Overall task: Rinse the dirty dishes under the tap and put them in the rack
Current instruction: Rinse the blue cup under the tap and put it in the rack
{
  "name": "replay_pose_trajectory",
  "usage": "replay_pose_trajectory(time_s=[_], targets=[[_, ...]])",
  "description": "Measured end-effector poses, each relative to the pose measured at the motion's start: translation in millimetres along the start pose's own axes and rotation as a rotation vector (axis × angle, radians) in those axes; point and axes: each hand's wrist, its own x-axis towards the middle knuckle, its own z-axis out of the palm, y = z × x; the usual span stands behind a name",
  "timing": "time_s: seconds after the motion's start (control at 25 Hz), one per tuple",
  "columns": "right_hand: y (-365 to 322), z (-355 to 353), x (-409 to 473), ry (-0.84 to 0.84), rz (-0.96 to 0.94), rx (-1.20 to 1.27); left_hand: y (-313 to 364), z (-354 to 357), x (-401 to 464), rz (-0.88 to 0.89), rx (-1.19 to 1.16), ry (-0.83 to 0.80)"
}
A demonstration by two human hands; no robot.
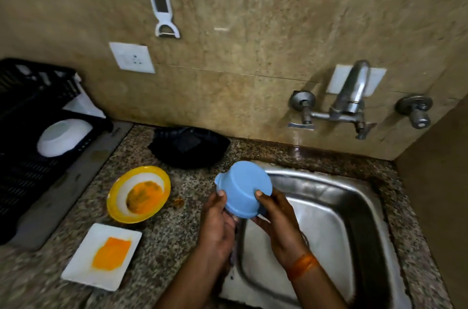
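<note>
Now | blue bowl upturned | gripped between left hand, right hand

A white peeler-grater hangs on the beige stone-look wall, and below it to the left sits a white socket plate. A crumpled black bag lies on the speckled granite worktop against the wall. Two round valve knobs flank a white wall plate.
</note>
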Motion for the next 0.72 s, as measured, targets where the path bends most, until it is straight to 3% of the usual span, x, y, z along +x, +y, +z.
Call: replay_pose_trajectory(time_s=[0.16, 0.28, 0.48, 0.72], targets=[[7, 59, 29, -0.114, -0.113, -0.168, 60, -58, 10, 0.381, 0.488, 0.083], [27, 130, 58, -0.167, -0.144, -0.313, 107, -118, 10, 0.575, 0.812, 0.243], [69, 272, 93, -0.472, -0.176, -0.406, 192, -200, 20, 0.657, 0.856, 0.603], [128, 430, 130, -0.682, -0.317, -0.592, 291, -290, 56, 0.732, 0.825, 0.803]])
